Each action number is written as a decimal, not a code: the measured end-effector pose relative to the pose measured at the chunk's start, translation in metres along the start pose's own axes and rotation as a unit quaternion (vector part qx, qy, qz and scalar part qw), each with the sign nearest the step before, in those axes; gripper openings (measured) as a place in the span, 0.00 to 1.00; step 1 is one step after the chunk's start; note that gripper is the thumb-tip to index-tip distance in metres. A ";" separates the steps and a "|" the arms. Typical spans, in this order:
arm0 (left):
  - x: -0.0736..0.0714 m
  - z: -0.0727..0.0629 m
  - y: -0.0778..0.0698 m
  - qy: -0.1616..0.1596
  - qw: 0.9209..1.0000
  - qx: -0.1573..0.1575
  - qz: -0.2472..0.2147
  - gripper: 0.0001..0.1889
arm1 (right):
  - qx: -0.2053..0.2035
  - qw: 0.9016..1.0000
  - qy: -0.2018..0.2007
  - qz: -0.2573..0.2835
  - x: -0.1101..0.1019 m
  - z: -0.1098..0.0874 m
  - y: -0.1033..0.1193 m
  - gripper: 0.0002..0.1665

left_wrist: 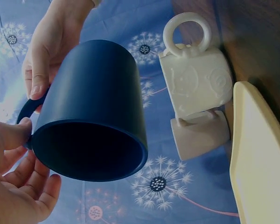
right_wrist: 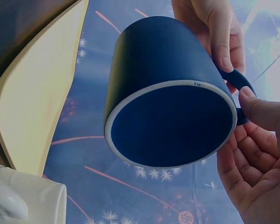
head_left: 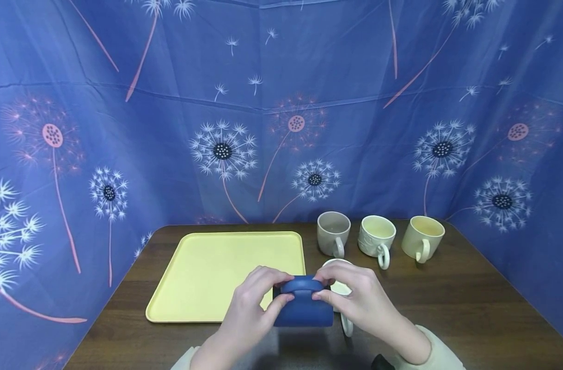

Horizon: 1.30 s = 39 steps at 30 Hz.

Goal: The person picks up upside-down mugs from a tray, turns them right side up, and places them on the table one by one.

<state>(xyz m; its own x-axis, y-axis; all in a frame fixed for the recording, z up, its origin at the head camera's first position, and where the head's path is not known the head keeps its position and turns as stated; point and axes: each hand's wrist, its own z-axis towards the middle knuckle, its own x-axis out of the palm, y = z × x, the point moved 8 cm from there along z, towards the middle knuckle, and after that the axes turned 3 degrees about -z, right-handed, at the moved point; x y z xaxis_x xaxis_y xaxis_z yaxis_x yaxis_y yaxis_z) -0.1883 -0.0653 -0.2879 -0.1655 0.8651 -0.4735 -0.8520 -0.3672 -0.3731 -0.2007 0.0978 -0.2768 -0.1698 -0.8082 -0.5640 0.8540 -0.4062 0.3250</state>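
A dark blue mug (head_left: 304, 312) is held on its side over the front of the table, its handle facing up toward the head camera. My left hand (head_left: 256, 303) pinches one end of the handle between thumb and fingers. At the other end, my right hand (head_left: 357, 293) pinches the handle the same way. The dark mouth of the mug (left_wrist: 91, 151) shows in the left wrist view, pointing left. Its blue base (right_wrist: 172, 126), ringed in white, faces right in the right wrist view. A white mug (head_left: 340, 288) stands partly hidden behind my right hand.
A pale yellow tray (head_left: 226, 272) lies on the left of the wooden table (head_left: 475, 308). Along the back right stand a greyish mug (head_left: 326, 240), a cream embossed mug (head_left: 370, 243) and a pale yellow mug (head_left: 413, 242). A blue dandelion-print cloth (head_left: 272, 67) hangs behind.
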 end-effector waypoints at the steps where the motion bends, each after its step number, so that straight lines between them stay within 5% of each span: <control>1: 0.000 0.000 0.000 -0.003 1.000 0.003 0.000 0.16 | 0.000 1.000 0.001 0.003 0.000 0.000 0.000 0.16; 12: 0.002 0.001 0.002 -0.018 1.000 0.005 -0.011 0.16 | 0.001 1.000 0.005 0.016 0.000 -0.001 -0.002 0.16; 22: 0.005 0.005 0.006 -0.007 1.000 -0.017 -0.005 0.14 | 0.047 0.999 0.009 -0.005 0.001 -0.002 -0.009 0.18; 39: 0.007 0.015 0.008 0.025 0.999 0.020 0.000 0.09 | 0.056 0.997 0.016 0.054 0.006 -0.009 -0.015 0.17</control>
<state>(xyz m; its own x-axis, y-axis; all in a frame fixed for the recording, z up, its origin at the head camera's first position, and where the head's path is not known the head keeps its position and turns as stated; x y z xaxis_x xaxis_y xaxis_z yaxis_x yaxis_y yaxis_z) -0.2037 -0.0570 -0.2819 -0.1410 0.8470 -0.5126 -0.8719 -0.3515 -0.3410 -0.2106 0.1026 -0.2921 -0.0620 -0.8368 -0.5439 0.8058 -0.3635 0.4674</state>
